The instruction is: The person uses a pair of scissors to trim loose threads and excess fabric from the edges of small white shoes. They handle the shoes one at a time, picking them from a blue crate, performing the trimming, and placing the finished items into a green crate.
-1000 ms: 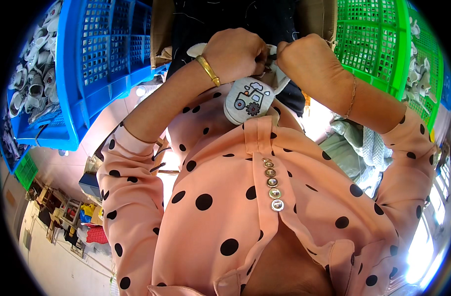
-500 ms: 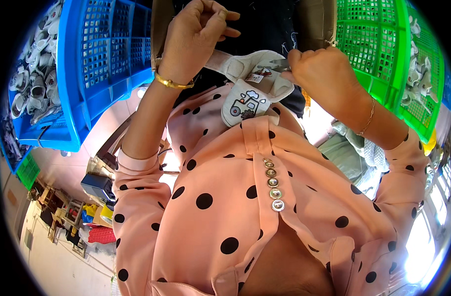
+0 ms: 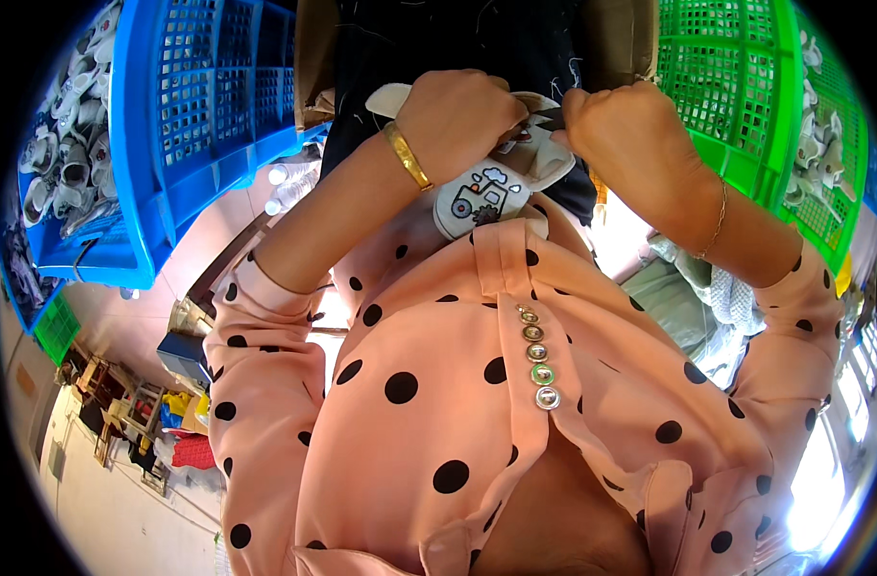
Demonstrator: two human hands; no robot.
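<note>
1. Far left, a blue plastic lattice crate (image 3: 198, 115) stands tilted in the view, and behind its left wall lies a heap of small white and grey shoes (image 3: 59, 154).
2. Next comes the person's left hand (image 3: 457, 120), with a gold bangle (image 3: 407, 156) on the wrist. Its fingers are curled together and clamped over the upper left part of a small white child's shoe upper printed with a cartoon vehicle (image 3: 481, 187).
3. That shoe piece sits between the two hands, just above the collar of the person's pink blouse with black polka dots (image 3: 438, 403). Its long axis runs roughly from upper left to lower right, with the printed side showing below the left hand's knuckles.
4. A dark cloth (image 3: 477, 38) hangs behind the hands.
5. The right hand (image 3: 630, 144), with a thin chain bracelet (image 3: 719, 216) on the wrist, is closed into a fist on the shoe piece's right edge. Something thin and dark pokes out between the two hands, but I cannot tell what it is.
6. Both hands touch the piece, and the left covers more of it. The free printed end lies below and between the fingers, toward the chest.
7. Far right, a green plastic lattice crate (image 3: 745, 86) holds more pale shoes (image 3: 822, 125).
</note>
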